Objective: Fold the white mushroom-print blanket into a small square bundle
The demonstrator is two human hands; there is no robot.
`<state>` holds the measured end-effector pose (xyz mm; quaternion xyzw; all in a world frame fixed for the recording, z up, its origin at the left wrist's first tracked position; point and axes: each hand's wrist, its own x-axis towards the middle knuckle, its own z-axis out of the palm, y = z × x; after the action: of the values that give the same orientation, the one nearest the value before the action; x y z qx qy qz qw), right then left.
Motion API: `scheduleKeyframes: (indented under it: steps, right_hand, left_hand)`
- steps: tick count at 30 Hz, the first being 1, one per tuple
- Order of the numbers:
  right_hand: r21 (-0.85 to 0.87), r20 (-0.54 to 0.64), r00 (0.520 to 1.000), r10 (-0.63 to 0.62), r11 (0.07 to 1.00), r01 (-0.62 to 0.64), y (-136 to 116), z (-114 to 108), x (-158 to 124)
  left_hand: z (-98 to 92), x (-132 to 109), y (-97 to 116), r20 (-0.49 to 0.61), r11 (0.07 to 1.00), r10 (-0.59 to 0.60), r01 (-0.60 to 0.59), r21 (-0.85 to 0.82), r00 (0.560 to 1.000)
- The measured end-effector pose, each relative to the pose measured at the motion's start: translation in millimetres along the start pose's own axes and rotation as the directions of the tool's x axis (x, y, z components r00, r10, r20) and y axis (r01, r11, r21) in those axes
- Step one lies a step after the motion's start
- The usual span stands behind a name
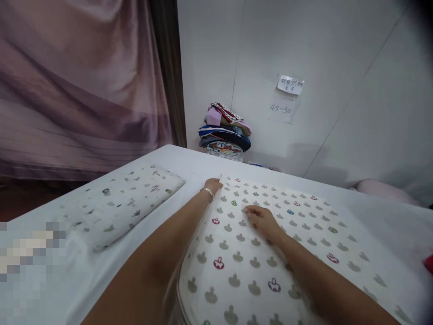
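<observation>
A white cloth point(243, 243) printed with grey mushroom shapes and a few coloured ones spreads over the white table in front of me. At its far left corner, my left hand point(214, 184), with a bracelet on the wrist, is closed on the edge; the fingertips are partly hidden. Over the middle of the cloth is my right hand point(262, 219), its fingers loosely bent and pointing left, with nothing visible in them. Whether it touches the fabric I cannot tell. Left of my left arm lies a folded white cloth point(125, 198) with a leaf-like print.
Beyond the far edge of the white table point(182, 158), a stack of folded fabrics point(225, 131) stands against the wall. Paper notes point(290, 85) are stuck on that wall. A pinkish curtain point(84, 81) hangs at left. Something red point(429, 263) shows at the right edge.
</observation>
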<state>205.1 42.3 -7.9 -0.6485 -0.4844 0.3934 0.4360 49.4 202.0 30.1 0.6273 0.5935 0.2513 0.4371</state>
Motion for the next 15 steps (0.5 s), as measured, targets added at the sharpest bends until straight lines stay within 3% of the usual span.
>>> scheduleKeyframes:
  steps: [2, 3, 4, 5, 6, 7, 8, 9, 10, 11, 12, 13, 15]
  right_hand:
    - [0.189, -0.085, 0.995, 0.053, 0.981, -0.037, -2, -5, 6]
    - [0.299, -0.128, 0.988, 0.086, 0.953, -0.044, -4, -8, 9]
    - [0.414, -0.156, 0.98, 0.122, 0.909, -0.047, -6, -12, 11]
    - [0.527, -0.156, 0.974, 0.162, 0.848, -0.056, -9, -17, 11]
    - [0.624, -0.124, 0.972, 0.2, 0.777, -0.08, -11, -22, 11]
    - [0.694, -0.07, 0.971, 0.227, 0.71, -0.115, -12, -26, 9]
    - [0.736, -0.012, 0.971, 0.238, 0.659, -0.153, -13, -30, 6]
    - [0.753, 0.041, 0.971, 0.237, 0.631, -0.186, -13, -34, 3]
    - [0.754, 0.08, 0.97, 0.23, 0.622, -0.21, -12, -37, -1]
    - [0.749, 0.104, 0.97, 0.222, 0.624, -0.223, -10, -39, -4]
    - [0.745, 0.111, 0.971, 0.211, 0.629, -0.222, -7, -40, -7]
    - [0.745, 0.118, 0.972, 0.201, 0.63, -0.221, -4, -41, -10]
    - [0.753, 0.145, 0.971, 0.188, 0.616, -0.232, 1, -43, -12]
  left_hand:
    - [10.0, -17, 1, -0.08, 0.985, 0.163, -0.157, 0.076, 0.983]
    - [16.7, -29, 0, -0.075, 0.943, 0.308, -0.293, 0.16, 0.948]
    - [24.2, -42, -2, -0.018, 0.842, 0.489, -0.466, 0.272, 0.872]
    - [32.2, -56, -5, 0.112, 0.666, 0.659, -0.646, 0.374, 0.744]
    - [40.1, -69, -10, 0.291, 0.444, 0.762, -0.794, 0.414, 0.578]
    - [47.2, -82, -15, 0.459, 0.23, 0.79, -0.891, 0.392, 0.406]
    - [53.0, -92, -20, 0.578, 0.074, 0.77, -0.938, 0.339, 0.27]
    - [57.0, -100, -25, 0.652, -0.027, 0.738, -0.958, 0.287, 0.174]
    - [59.1, -106, -29, 0.686, -0.076, 0.717, -0.964, 0.254, 0.124]
    - [59.4, -109, -31, 0.697, -0.083, 0.709, -0.968, 0.239, 0.112]
    - [58.2, -110, -32, 0.692, -0.055, 0.71, -0.971, 0.234, 0.127]
    - [56.0, -110, -31, 0.679, -0.001, 0.717, -0.973, 0.231, 0.16]
    - [51.3, -107, -24, 0.627, 0.151, 0.732, -0.961, 0.234, 0.267]
